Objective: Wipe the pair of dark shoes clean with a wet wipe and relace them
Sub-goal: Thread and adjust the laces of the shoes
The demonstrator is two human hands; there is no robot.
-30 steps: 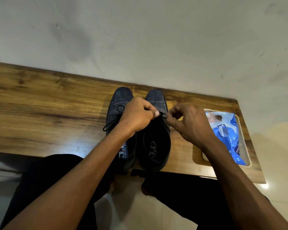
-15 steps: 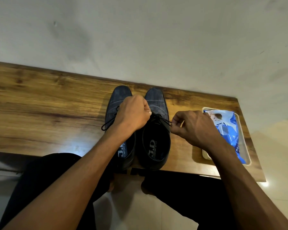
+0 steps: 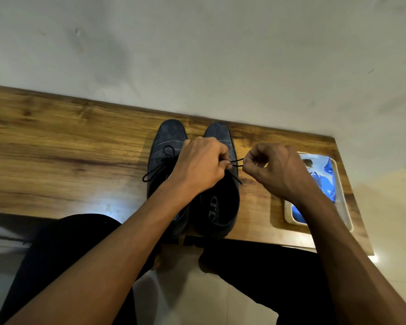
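Nearest, at 6 o'clock, the heels of two dark shoes overhang the wooden table's [image 3: 56,160] near edge; the right shoe [image 3: 217,207] shows a grey insole label reading "J.D". Above it the left hand [image 3: 198,164] and right hand [image 3: 279,170], fingers curled, pinch a thin black lace [image 3: 236,161] stretched between them. The left shoe [image 3: 167,146], bluish suede streaked pale, carries a tied bow. At 3 o'clock a blue wipes pack [image 3: 324,179] lies in a tray [image 3: 345,202], its writing unreadable.
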